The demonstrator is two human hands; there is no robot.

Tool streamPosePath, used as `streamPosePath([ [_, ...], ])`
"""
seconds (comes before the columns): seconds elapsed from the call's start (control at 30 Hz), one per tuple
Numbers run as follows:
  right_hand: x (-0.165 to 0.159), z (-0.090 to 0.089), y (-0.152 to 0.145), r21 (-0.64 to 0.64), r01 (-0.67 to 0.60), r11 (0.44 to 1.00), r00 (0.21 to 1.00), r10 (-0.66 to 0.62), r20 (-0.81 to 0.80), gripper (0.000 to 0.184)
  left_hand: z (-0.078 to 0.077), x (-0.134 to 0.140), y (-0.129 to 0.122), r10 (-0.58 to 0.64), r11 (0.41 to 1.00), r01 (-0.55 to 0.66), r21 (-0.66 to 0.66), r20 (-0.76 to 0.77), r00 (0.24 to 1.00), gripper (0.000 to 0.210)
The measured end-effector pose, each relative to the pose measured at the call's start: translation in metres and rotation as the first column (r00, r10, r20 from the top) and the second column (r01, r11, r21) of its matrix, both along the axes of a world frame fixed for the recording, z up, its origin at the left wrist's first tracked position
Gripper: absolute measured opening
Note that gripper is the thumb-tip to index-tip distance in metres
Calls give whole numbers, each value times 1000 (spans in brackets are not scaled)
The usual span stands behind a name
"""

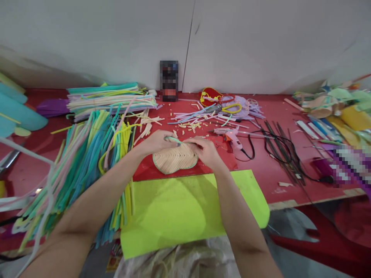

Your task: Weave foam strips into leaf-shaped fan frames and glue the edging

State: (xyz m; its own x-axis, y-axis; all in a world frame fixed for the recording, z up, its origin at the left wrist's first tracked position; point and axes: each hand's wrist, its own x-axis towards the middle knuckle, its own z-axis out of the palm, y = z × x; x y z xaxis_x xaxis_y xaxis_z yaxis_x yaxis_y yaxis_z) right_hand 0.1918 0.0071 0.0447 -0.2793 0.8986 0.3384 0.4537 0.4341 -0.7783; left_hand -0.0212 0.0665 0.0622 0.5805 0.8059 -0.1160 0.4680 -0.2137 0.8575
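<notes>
Head view: left hand [159, 141] pinches green strip [173, 139] at craft piece's [174, 161] top edge; right hand [207, 150] grips its upper-right edge; piece sits just below, between both; glue gun [235, 139] right of right hand.

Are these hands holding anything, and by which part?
A beige, green-edged, lobed piece of slanting strips: the left hand grips its upper left edge, the right hand its upper right.

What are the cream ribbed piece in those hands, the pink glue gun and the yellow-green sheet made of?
Cream ribbed piece: probably fuzzy craft stems or similar strips, matte, judging by its slanting rows.
Glue gun: likely hard plastic; its pink body looks smooth and moulded.
Yellow-green sheet: perhaps felt or thin foam; it's matte and evenly coloured, so I can't tell which.
</notes>
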Motion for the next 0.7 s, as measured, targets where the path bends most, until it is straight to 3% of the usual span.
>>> streamPosePath([
  [0.3,2,-4,1,-10,-8,1000,1000,8,0,27,-5,1,1,-10,1000,9,19,64,998,22],
  [0.7,2,4,-1,-17,-34,999,999,34,18,27,-11,7,-4,66,998,-67,3,106,992,22],
])
